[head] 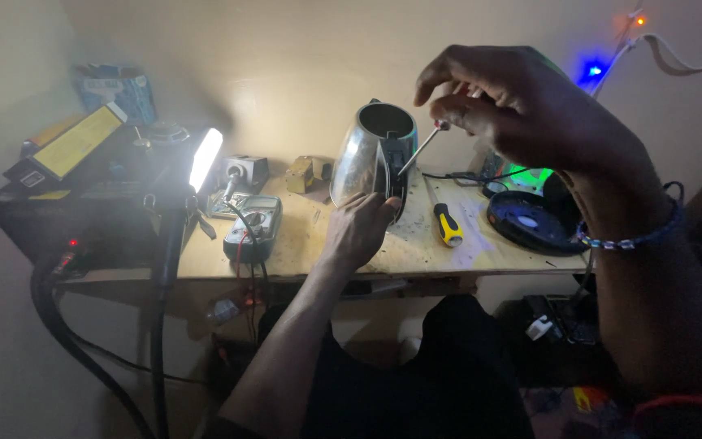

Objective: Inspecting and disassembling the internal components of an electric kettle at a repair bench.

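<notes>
Here, a blue box (115, 88) and a yellow-labelled flat pack (75, 145) sit far left. The left hand (357, 230) grips the tilted kettle (371, 158) on the bench (302, 244). The right hand (513, 102) pinches a screwdriver (421, 149), its shaft slanting down-left into the kettle.

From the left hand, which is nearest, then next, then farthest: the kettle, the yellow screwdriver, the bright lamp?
Measured from the left hand in the head view:
1. Kettle: touching it, just above the hand.
2. Yellow screwdriver: lying on the table to its right.
3. Lamp: up at the left, past the multimeter.
</notes>
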